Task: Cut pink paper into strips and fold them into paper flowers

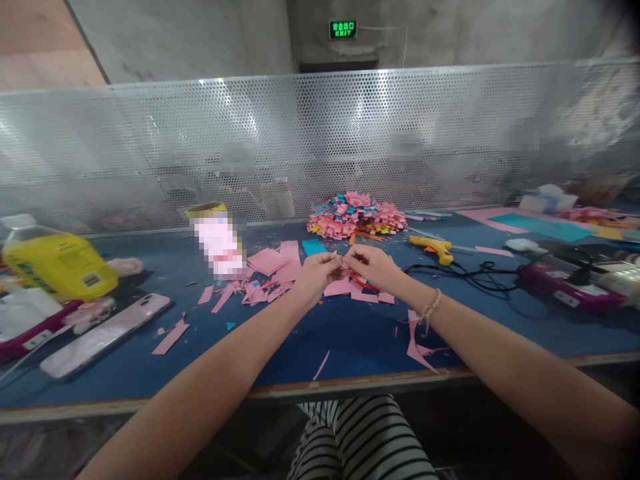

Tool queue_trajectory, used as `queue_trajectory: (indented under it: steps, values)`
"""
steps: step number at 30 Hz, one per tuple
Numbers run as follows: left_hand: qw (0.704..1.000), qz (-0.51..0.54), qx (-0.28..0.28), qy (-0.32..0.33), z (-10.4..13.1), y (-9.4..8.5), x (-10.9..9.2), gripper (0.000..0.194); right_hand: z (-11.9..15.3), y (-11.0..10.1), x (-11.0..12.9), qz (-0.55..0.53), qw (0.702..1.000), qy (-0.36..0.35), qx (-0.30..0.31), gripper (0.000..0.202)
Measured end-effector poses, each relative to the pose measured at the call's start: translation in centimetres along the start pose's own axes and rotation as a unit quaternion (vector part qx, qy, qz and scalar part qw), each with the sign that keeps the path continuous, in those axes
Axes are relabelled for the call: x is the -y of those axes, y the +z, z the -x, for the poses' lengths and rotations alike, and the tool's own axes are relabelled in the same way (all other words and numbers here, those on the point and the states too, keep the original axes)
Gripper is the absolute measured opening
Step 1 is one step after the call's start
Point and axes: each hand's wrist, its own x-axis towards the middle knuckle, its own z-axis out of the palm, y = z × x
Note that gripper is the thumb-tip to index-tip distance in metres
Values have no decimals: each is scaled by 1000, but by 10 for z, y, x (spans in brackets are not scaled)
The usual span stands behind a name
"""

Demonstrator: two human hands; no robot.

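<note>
Over the middle of the blue table, my left hand (320,272) and my right hand (369,267) meet at the fingertips. Both are pinched on a small pink paper piece (345,263), mostly hidden by the fingers. Red scissor-like handles (364,284) show just under my right hand, partly covered. Pink paper sheets (270,261) and cut strips (255,292) lie left of my left hand, with a blue paper piece (313,248) behind it. Beyond the hands sits a heap of pink, blue and yellow folded paper pieces (350,217).
A yellow glue gun (434,248) and black cable lie right, near a purple power strip (575,287). At left are a phone (107,335), a yellow-labelled bottle (60,263) and a propped lit screen (220,247). A perforated metal panel (280,147) stands behind the table.
</note>
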Motion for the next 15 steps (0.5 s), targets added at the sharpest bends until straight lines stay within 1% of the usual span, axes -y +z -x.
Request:
queue_trajectory:
  steps: [5,9,12,15]
  values:
    - [1000,14,-8,-1,0,1,1,15,0,1,5,54,997,-42,-24,16]
    - [1000,3,-7,15,0,2,1,19,0,0,8,51,997,-47,-40,17]
    - [999,-37,11,23,-2,0,1,20,-1,0,4,-2,1000,-12,-29,16]
    - [996,-81,22,35,-6,-4,2,20,-2,3,-3,-125,991,46,12,16]
